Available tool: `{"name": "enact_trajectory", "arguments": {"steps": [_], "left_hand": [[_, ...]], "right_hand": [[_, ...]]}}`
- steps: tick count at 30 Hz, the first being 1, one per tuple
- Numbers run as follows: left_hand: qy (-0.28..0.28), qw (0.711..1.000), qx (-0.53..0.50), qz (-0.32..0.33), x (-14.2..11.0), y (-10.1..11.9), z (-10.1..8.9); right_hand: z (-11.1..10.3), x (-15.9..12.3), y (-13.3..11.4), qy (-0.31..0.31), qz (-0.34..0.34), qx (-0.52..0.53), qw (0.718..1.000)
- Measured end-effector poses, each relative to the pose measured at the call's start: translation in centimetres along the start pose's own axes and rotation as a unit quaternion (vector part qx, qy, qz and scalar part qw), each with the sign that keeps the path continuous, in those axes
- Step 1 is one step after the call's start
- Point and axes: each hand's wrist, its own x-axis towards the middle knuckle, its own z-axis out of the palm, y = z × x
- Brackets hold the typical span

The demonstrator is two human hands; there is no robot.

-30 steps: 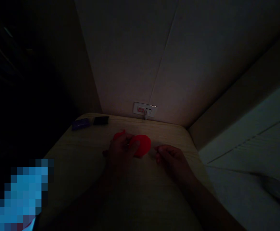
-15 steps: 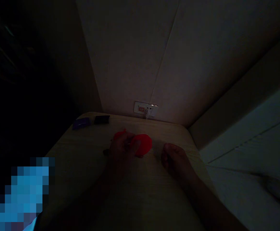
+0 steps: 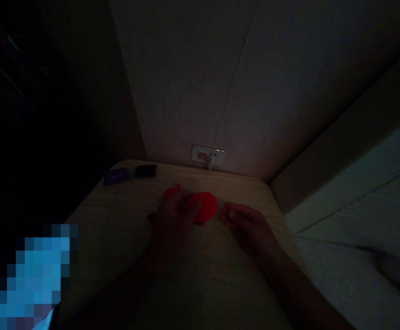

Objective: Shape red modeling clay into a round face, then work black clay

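My left hand [image 3: 172,215] pinches a bright red, flat, rounded piece [image 3: 205,206] that looks like cloth or felt, thumb on top. More red material [image 3: 171,191] shows behind its knuckles; whether the two parts join is hidden by the hand. Just right of the red piece, apart from it, is my right hand [image 3: 246,222]. Its thumb and forefinger are pressed together, and in this dim light I cannot make out anything between them. A small dark object [image 3: 152,217] lies by the left hand's outer side.
The pale wooden tabletop [image 3: 213,275] meets a wall with a socket panel [image 3: 208,155] and a plug in it. A purple packet [image 3: 116,176] and a black flat object [image 3: 145,171] lie at the back left. A blurred-out bright blue area [image 3: 35,275] is at lower left.
My right hand drew away to the right, then came back left toward the red piece with its fingers stretched a little further. My left hand stays nearly still, holding the red piece.
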Motion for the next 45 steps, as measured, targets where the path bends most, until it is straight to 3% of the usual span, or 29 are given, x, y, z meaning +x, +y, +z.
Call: {"name": "enact_trajectory", "arguments": {"steps": [7,12,19,29,36,45], "left_hand": [[0.007,1.0,0.001,0.005,-0.1,0.0,0.0],[0.002,1.0,0.0,0.0,0.0,-0.2,0.2],[-0.011,1.0,0.0,0.012,0.0,-0.5,0.2],[-0.017,1.0,-0.007,-0.002,0.0,-0.1,0.4],[-0.025,1.0,-0.013,-0.006,0.0,-0.2,0.3],[-0.018,1.0,0.0,0.002,-0.1,0.0,0.4]], "right_hand": [[-0.1,-0.2,-0.3,-0.031,0.039,-0.009,0.999],[-0.8,0.0,0.0,-0.066,0.004,-0.001,0.998],[-0.3,-0.4,-0.2,-0.032,0.002,-0.028,0.999],[-0.2,-0.9,-0.5,-0.088,0.041,-0.017,0.995],[-0.3,-0.6,-0.1,-0.135,-0.012,-0.002,0.991],[-0.4,-1.2,-0.3,-0.1,0.009,-0.028,0.995]]}}
